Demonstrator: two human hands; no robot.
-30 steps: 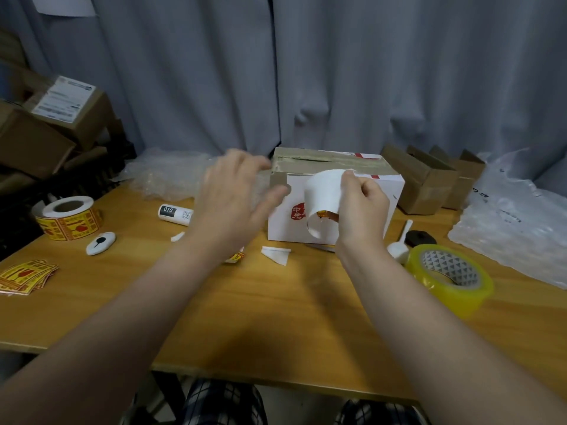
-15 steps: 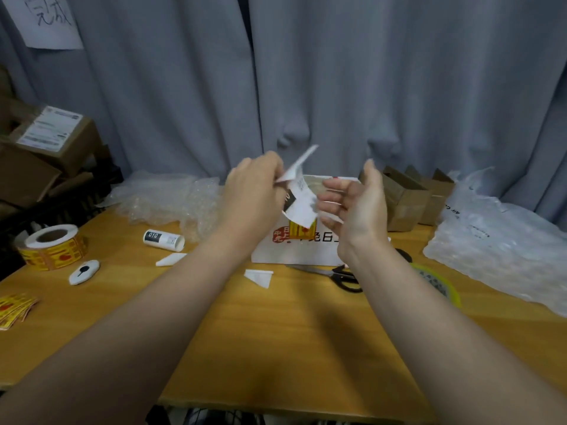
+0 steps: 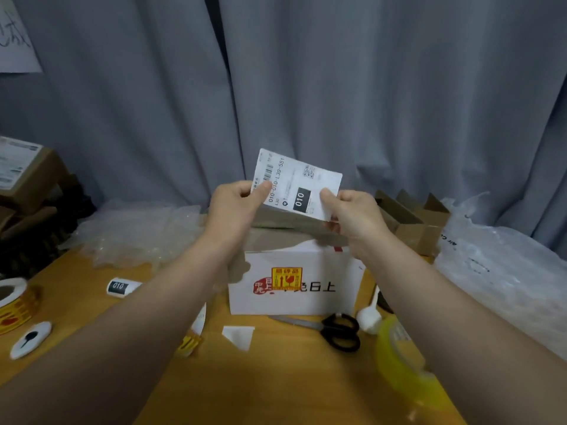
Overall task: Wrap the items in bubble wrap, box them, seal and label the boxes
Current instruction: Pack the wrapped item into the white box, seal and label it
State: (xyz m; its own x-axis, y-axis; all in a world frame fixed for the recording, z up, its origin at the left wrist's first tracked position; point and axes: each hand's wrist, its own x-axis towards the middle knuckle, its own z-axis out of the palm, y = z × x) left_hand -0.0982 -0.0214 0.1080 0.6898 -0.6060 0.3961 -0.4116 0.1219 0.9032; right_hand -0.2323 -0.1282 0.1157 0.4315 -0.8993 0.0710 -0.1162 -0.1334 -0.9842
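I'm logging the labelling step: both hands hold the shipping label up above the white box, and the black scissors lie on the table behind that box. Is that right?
Not quite: the head view shows the black scissors lying in front of the white box, on its near side, not behind it. The left hand and right hand do hold the shipping label above it.

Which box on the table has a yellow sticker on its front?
The white box in the middle, below the held label. The brown boxes to its right stand open with no sticker showing.
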